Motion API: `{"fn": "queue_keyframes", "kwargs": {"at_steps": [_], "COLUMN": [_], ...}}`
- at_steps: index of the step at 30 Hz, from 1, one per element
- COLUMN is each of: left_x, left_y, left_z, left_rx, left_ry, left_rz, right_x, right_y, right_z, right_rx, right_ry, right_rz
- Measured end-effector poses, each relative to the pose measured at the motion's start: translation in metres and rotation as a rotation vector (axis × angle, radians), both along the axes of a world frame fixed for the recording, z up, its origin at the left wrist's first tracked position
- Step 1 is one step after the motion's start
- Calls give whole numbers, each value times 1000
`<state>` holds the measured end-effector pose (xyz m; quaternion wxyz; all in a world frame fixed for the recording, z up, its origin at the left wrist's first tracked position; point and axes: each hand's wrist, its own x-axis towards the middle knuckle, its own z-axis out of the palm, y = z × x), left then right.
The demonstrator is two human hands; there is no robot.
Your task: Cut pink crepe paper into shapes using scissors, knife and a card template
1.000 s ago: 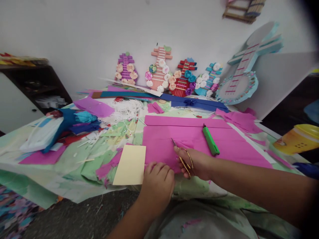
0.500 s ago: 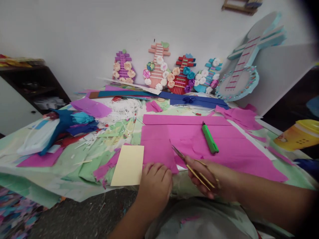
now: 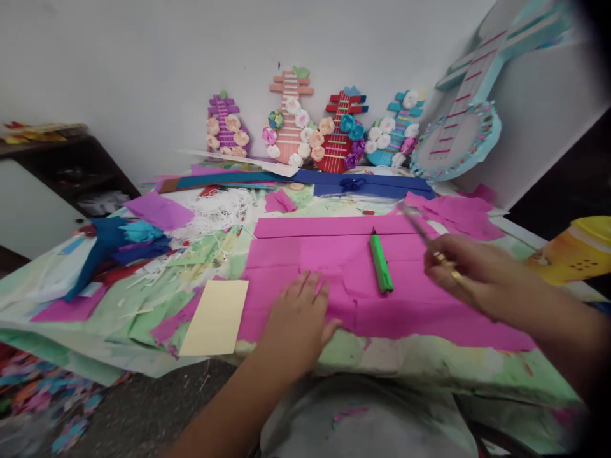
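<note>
My left hand lies palm down on magenta crepe paper, its fingers stretched out and the thumb apart. In my right hand is a pair of scissors with gold handles, raised over the right part of the paper and blurred by motion. The blades point up and to the left. A green box cutter rests on the paper between my hands. Left of my left hand lies a cream card near the table's front edge.
Several guitar shapes with paper flowers, among them a red one, lean on the wall. White string and paper scraps cover the left side. A yellow cup stands at the right edge.
My right hand has lifted the scissors up and to the right, away from the paper's cut edge. My left hand has flattened and moved forward onto the paper.
</note>
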<state>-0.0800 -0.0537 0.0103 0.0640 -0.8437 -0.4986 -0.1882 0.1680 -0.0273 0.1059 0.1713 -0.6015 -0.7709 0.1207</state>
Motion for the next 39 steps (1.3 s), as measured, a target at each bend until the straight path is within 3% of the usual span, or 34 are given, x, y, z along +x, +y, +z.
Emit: {"fn": "queue_keyframes", "kwargs": {"at_steps": [3, 6, 9, 13, 17, 21, 30, 39], "left_x": [15, 18, 15, 6, -2, -5, -22, -20], "left_y": [17, 22, 30, 59, 95, 120, 146, 161], "left_z": [1, 9, 23, 39, 48, 45, 19, 42], "left_rx": [-172, -249, -322, -448, -535, -573, -586, -535], "left_ry": [92, 84, -5, -113, -255, -317, -476, -534], "left_rz": [-57, -29, 23, 104, 71, 84, 136, 90], "right_x": [1, 9, 25, 39, 38, 29, 6, -12], "right_y": [5, 8, 12, 21, 36, 57, 88, 98], "right_z": [-16, -29, -37, -36, -29, -25, -38, -41], "right_rx": [-124, -194, -223, -207, -69, 78, 10, 2], "right_ry": [-188, -204, -152, -132, -250, -383, -544, -656], "right_rz": [194, 283, 300, 290, 302, 362, 489, 510]}}
